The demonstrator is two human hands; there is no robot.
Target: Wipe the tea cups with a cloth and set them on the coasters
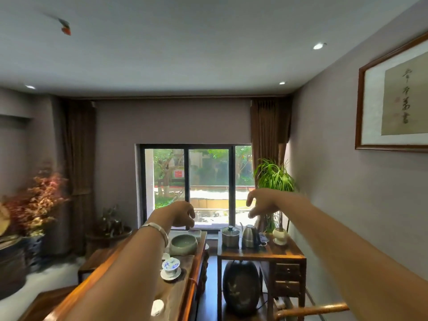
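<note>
Both my arms stretch forward at window height. My left hand (181, 214), with a silver bracelet on its wrist, hangs above the far end of the wooden tea table (183, 290), fingers loosely curled and holding nothing. My right hand (259, 201) is raised with its fingers spread, also empty. On the table stand a blue-and-white lidded cup on a saucer (171, 268) and a small white cup (158, 307) near the front. No cloth or coaster shows clearly.
A green ceramic bowl (183, 244) sits at the table's far end. To the right a wooden side table (261, 253) carries a lidded pot (230, 236), a steel kettle (250, 236) and a small vase. A dark jar (240, 287) stands beneath it. A chair arm (310, 311) lies at lower right.
</note>
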